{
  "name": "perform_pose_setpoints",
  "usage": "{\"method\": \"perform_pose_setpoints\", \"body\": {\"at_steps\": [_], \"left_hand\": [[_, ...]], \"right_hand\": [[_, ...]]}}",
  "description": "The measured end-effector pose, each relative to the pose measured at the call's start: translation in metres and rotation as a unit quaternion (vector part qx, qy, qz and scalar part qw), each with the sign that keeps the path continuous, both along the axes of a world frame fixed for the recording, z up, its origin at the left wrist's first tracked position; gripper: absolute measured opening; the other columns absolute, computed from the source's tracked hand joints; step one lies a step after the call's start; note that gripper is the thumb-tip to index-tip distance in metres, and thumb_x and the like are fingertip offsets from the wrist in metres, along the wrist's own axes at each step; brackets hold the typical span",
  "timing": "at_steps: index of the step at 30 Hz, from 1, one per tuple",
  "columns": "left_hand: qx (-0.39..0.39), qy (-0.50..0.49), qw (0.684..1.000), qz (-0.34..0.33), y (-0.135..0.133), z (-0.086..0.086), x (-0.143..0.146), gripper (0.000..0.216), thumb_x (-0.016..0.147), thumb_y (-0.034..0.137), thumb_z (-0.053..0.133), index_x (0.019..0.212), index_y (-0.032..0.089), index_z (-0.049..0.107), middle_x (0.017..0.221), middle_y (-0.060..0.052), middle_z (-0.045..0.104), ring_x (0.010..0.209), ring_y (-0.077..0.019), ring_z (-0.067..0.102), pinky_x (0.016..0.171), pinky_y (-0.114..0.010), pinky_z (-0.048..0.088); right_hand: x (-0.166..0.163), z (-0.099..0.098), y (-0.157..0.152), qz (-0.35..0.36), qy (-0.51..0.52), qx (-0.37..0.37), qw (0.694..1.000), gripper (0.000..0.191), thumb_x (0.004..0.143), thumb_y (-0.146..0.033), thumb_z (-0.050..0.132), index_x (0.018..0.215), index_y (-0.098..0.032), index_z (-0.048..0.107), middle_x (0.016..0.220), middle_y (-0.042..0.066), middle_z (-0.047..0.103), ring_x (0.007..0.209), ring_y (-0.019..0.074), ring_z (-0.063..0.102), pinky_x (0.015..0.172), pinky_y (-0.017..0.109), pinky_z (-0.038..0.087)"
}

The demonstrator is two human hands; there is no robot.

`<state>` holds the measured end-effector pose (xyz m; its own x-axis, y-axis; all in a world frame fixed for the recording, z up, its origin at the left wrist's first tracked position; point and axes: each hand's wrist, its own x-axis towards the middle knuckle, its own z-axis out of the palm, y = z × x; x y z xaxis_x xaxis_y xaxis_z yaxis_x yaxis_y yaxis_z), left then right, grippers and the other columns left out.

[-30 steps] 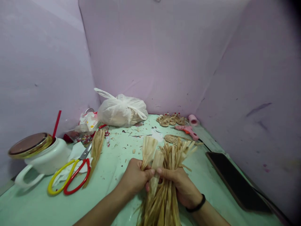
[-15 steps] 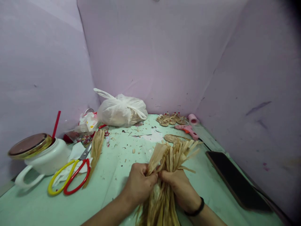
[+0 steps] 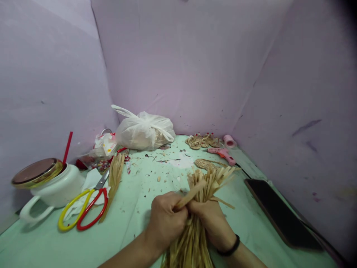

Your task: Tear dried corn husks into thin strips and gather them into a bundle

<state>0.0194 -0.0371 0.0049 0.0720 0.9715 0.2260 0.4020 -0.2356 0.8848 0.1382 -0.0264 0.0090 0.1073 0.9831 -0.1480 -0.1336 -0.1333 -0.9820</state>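
Note:
A thick bundle of dry straw-coloured fibre strips (image 3: 192, 242) stands between my hands at the front middle, its cut ends fanned out at the top. My right hand (image 3: 209, 217), with a black band at the wrist, is closed around the bundle just below those ends. Closed in a fist at the bundle's left side, my left hand (image 3: 169, 217) grips a flat strip (image 3: 192, 193) that sticks out past its thumb and crosses the bundle's face. The lower part of the bundle runs out of the picture.
At left are scissors (image 3: 92, 208), a smaller strip bundle (image 3: 115, 178) and a white mug (image 3: 63, 188) with a lid. A plastic bag (image 3: 146, 130), braided pieces (image 3: 199, 140), a pink glue gun (image 3: 223, 153) and a pink roll (image 3: 229, 140) lie farther back. A phone (image 3: 279, 212) rests at right.
My left hand has closed more tightly and turned, and the wide strip that stood up beside the bundle now slants across it. My right hand keeps its hold.

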Motion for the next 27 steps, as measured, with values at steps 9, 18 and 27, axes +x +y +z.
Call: {"method": "perform_pose_setpoints", "body": {"at_steps": [9, 18, 27], "left_hand": [[-0.215, -0.209, 0.954, 0.022, 0.015, 0.006, 0.0, 0.012, 0.056, 0.018, 0.055, 0.045, 0.015, 0.052, 0.039, 0.004, 0.04, 0.039, -0.0075, 0.032, 0.041, -0.022, 0.021], [-0.377, -0.434, 0.817, -0.038, 0.032, 0.022, -0.028, 0.009, 0.068, 0.017, 0.058, 0.062, 0.011, 0.057, 0.056, -0.004, 0.061, 0.052, -0.0124, 0.059, 0.047, -0.02, 0.045], [-0.317, -0.528, 0.787, -0.042, 0.049, 0.057, -0.08, 0.02, 0.079, 0.012, 0.041, 0.062, 0.013, 0.051, 0.041, 0.006, 0.04, 0.025, -0.0017, 0.029, 0.025, -0.011, 0.019]], "right_hand": [[0.003, 0.003, -0.005, 0.028, 0.099, -0.101, 0.99, 0.005, 0.05, -0.016, 0.064, 0.055, -0.014, 0.064, 0.049, 0.001, 0.061, 0.047, 0.0163, 0.054, 0.048, 0.028, 0.043], [0.021, 0.008, 0.007, 0.083, 0.239, -0.169, 0.953, 0.008, 0.056, -0.017, 0.069, 0.059, -0.012, 0.064, 0.051, 0.004, 0.066, 0.045, 0.0148, 0.058, 0.05, 0.027, 0.046], [0.041, 0.004, 0.02, 0.012, 0.17, -0.147, 0.974, 0.011, 0.056, -0.014, 0.071, 0.052, -0.013, 0.061, 0.043, 0.0, 0.059, 0.041, 0.013, 0.055, 0.043, 0.024, 0.044]]}}
